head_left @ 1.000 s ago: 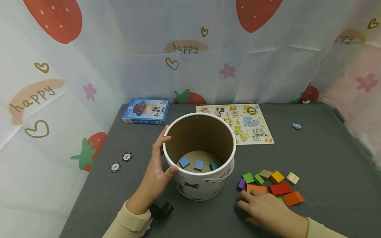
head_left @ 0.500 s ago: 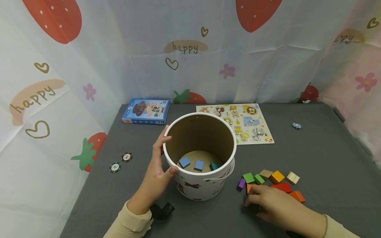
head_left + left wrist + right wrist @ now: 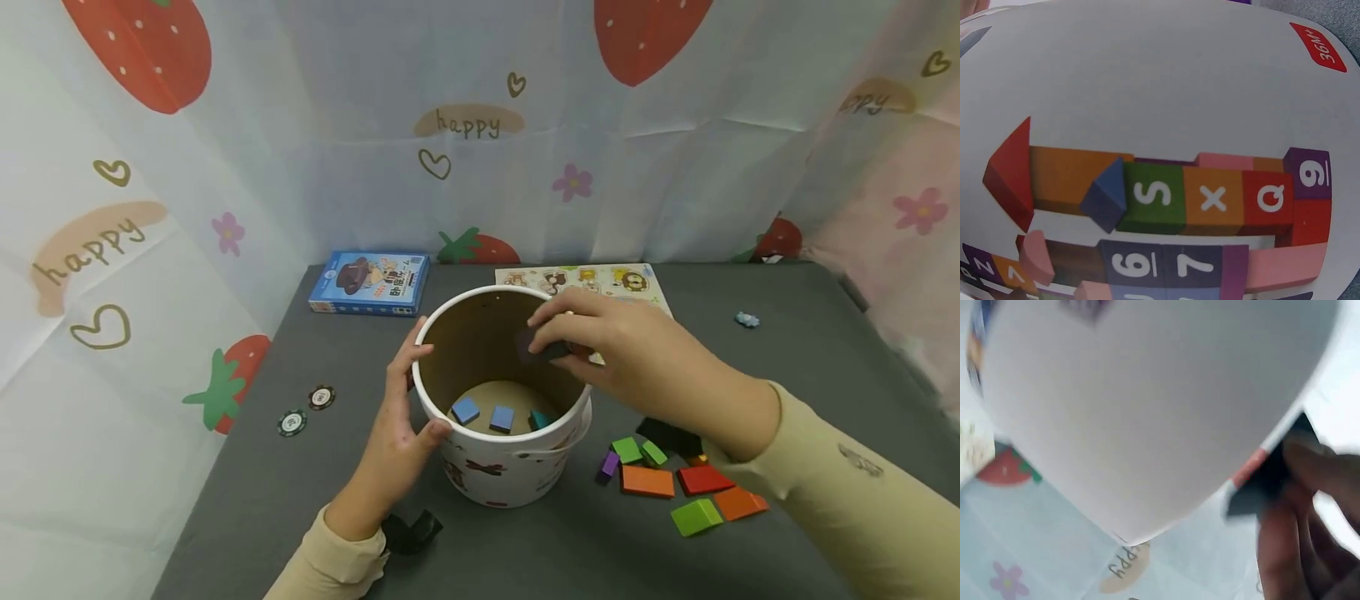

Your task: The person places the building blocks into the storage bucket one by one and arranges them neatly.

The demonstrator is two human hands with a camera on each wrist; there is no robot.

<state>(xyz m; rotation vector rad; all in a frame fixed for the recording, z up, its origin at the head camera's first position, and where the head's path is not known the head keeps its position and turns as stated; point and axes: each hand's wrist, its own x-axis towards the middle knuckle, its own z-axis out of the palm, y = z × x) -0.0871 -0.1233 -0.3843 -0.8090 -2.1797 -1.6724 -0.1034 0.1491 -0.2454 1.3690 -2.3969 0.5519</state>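
Observation:
A white bucket with printed pictures stands mid-table. My left hand grips its left side, thumb over the near rim. Inside, on the bottom, lie two blue blocks and a teal block. Over the right part of the rim, my right hand pinches a dark block between thumb and fingers; the head view shows it in shadow at the bucket's mouth. The left wrist view is filled by the bucket's wall, printed with coloured lettered blocks.
Right of the bucket lie several loose blocks, among them an orange block, a red block, a lime green block and a purple block. Behind are a blue box and an animal puzzle board. Two chips lie left.
My right hand has risen from the loose blocks and moved left and away to the bucket's mouth, carrying the dark block. The lime green block shows fully now. My left hand keeps its grip.

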